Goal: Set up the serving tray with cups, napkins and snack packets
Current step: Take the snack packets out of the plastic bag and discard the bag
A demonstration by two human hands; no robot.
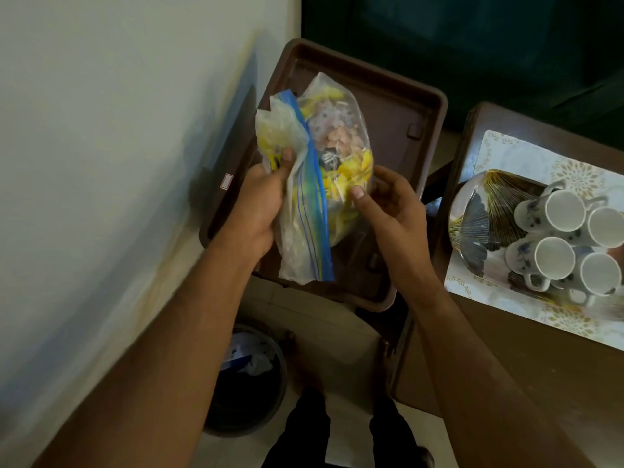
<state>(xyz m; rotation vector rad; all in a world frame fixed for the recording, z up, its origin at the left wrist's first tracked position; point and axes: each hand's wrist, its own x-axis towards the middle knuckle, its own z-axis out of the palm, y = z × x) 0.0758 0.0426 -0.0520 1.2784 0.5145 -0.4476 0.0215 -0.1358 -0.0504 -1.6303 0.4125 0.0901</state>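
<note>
Left hand (261,201) grips the folded blue-zip top of the snack bag (324,170) above the brown tray (429,130), while the right hand (388,204) pinches its side, probably to steady the bag for opening.

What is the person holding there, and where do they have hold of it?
A clear zip bag of snack packets. The left hand grips its folded-over top beside the blue zip strip; the right hand pinches its lower right side.

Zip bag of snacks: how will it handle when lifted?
Likely floppy: the zip bag creases and sags between the left hand and right hand. Contents look loose, so probably shift. Clear film may be slippery.
</note>
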